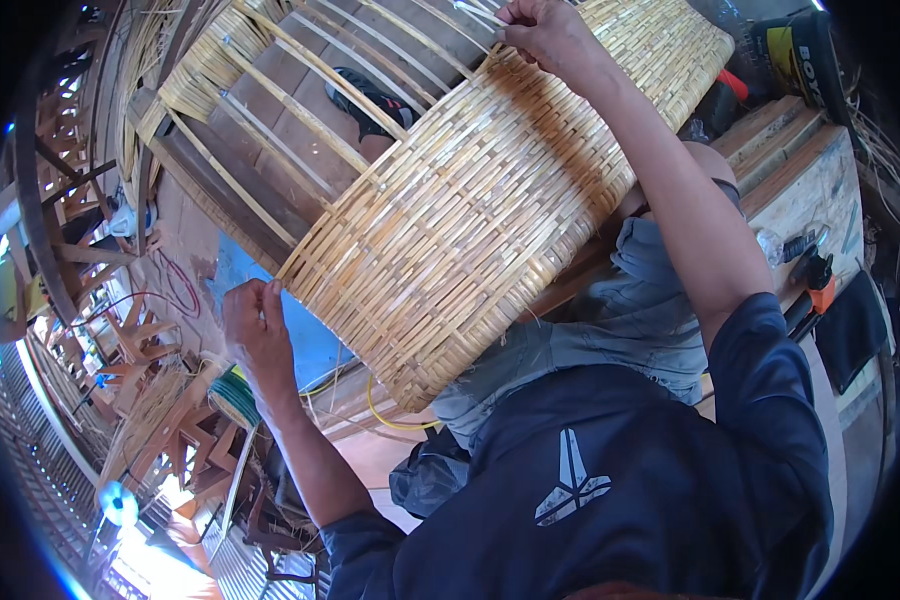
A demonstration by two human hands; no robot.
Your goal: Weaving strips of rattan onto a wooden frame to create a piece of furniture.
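Note:
A large half-woven bamboo basket (490, 200) lies tilted across my lap, its woven band running from lower left to upper right. Bare upright ribs (300, 110) stick out of it toward the upper left, ending in a second woven patch. My left hand (255, 325) pinches the lower edge of the weave where a rib starts. My right hand (550, 35) grips thin bamboo strips at the upper edge of the woven band.
A wooden bench (805, 180) with small tools stands at the right. A blue sheet (270, 310) lies under the basket. A coil of green cord (235, 395) sits by my left wrist. Wooden frames and chair parts (120, 380) crowd the left.

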